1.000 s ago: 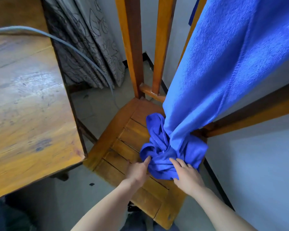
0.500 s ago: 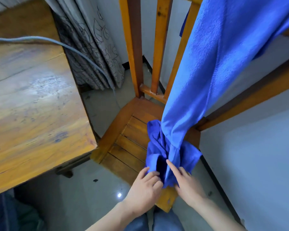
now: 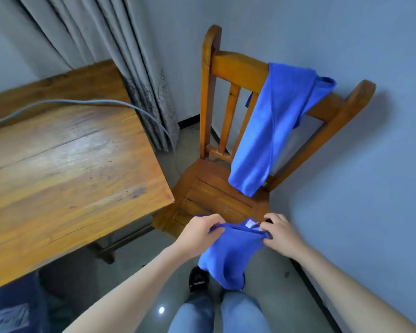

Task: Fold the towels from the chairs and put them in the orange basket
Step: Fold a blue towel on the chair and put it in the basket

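Off front edge of chair (image 3: 209,193): towel (image 3: 228,255), hanging, top hem pinched in fingers of left hand (image 3: 197,233) and right hand (image 3: 281,234); best pulled taut, corners matched, before halving

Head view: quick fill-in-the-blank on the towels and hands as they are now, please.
1. The left hand and right hand both grip the top edge of a small towel coloured ____.
2. A second towel hangs over the ____ of the chair.
3. A grey ____ runs across the table.
Missing words: blue; back; cable.
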`<state>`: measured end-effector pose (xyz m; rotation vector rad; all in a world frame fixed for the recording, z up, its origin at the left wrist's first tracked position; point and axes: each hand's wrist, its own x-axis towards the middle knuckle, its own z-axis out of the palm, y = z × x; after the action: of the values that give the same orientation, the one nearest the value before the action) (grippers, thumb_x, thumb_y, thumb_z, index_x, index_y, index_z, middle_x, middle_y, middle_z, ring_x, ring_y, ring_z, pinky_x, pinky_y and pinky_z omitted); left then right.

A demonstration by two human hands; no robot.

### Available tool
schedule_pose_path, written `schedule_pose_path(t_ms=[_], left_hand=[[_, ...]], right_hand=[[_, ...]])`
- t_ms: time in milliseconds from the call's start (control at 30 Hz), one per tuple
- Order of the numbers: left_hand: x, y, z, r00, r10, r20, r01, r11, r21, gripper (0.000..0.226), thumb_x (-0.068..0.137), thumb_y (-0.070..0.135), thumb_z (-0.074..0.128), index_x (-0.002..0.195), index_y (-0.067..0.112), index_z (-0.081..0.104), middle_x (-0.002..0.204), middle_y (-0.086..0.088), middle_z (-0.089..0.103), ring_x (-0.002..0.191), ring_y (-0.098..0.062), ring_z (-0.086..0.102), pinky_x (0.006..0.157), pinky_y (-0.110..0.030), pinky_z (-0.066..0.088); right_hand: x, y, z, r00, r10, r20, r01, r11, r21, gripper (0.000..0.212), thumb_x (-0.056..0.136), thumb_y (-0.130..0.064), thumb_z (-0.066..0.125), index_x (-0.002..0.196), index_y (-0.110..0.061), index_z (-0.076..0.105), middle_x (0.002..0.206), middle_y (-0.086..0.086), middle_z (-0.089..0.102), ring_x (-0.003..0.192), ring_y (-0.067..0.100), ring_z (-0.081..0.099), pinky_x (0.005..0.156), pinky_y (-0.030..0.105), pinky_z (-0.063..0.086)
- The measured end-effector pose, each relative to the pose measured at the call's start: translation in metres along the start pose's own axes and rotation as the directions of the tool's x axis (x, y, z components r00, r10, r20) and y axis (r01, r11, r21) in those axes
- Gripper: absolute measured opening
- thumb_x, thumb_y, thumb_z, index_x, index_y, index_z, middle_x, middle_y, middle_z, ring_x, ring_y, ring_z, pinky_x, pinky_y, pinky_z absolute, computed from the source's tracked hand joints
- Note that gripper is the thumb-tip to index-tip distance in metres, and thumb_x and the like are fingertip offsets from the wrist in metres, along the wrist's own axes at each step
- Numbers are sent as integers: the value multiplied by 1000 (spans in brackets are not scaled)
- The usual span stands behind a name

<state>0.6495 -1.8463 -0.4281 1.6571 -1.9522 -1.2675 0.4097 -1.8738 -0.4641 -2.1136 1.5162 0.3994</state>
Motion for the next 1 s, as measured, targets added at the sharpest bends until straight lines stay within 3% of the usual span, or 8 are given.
schedule_pose_path(t_ms=[133, 233, 300, 433, 667, 800, 900, 1000], left_hand=[[-11, 18, -29, 1000, 2, 0, -2, 991, -135, 11, 92, 10, 52, 85, 18, 55, 79, -1, 58, 69, -10, 49, 66, -21, 39], [-20, 32, -51, 999, 2, -52, -14, 968, -250, 17, 93, 9, 52, 81, 21, 57, 71, 1, 58, 60, 1, 50, 59, -12, 39], [-27, 41, -62, 998, 3, -64, -26, 937, -349, 18, 93, 9, 51, 80, 20, 59, 78, -9, 65, 70, -3, 57, 65, -19, 46], [-39, 54, -73, 989, -1, -150, -71, 877, -475, 20, 94, 11, 52, 78, 20, 61, 76, -3, 65, 69, -11, 59, 60, -16, 47], [-33, 72, -86, 966, -31, -258, -137, 783, -607, 16, 83, 19, 66, 70, 28, 65, 61, -2, 58, 62, -12, 52, 58, -19, 41], [-33, 74, -76, 970, 7, -242, -114, 893, -434, 14, 84, 12, 66, 80, 23, 61, 60, 6, 56, 59, -8, 53, 58, -19, 45], [-33, 62, -60, 974, -5, -228, -49, 971, -232, 11, 84, 11, 63, 77, 19, 59, 78, -8, 65, 72, -18, 59, 62, -23, 44], [-32, 39, -45, 960, -137, -246, 68, 961, -268, 14, 81, 17, 63, 79, 4, 60, 80, -19, 65, 76, -32, 61, 63, -28, 42]], right_hand=[[-25, -9, -43, 999, 33, -6, -30, 967, 253, 5, 78, -18, 65, 79, -15, 60, 130, 1, 52, 121, 17, 43, 94, 23, 35], [-49, -19, -87, 999, 40, -12, -25, 805, 592, 35, 74, 0, 66, 55, -18, 42, 103, 2, 66, 82, -2, 59, 78, 19, 41], [-69, -32, -120, 1000, -9, -6, 11, 724, 690, 36, 70, -3, 67, 53, -16, 38, 79, 6, 63, 61, 1, 55, 66, 20, 42], [-98, -59, -180, 995, -74, -69, 101, 723, 684, 42, 71, -12, 71, 47, -21, 37, 60, 9, 43, 51, 8, 39, 49, 12, 31], [-99, -83, -237, 911, -47, -411, 349, 620, 703, 40, 79, -11, 69, 51, -21, 42, 54, 0, 37, 56, 12, 35, 57, 23, 30], [-96, -88, -252, 829, 16, -559, 436, 608, 664, 39, 83, -5, 64, 55, -16, 39, 52, -6, 35, 52, 4, 32, 53, 14, 30], [-94, -88, -257, 801, 50, -596, 498, 497, 711, 41, 82, -9, 66, 51, -23, 43, 48, -13, 39, 55, 7, 37, 58, 15, 33], [-96, -89, -264, 793, 65, -606, 526, 430, 734, 36, 76, -21, 65, 44, -26, 48, 47, -14, 41, 54, 4, 39, 57, 13, 35]])
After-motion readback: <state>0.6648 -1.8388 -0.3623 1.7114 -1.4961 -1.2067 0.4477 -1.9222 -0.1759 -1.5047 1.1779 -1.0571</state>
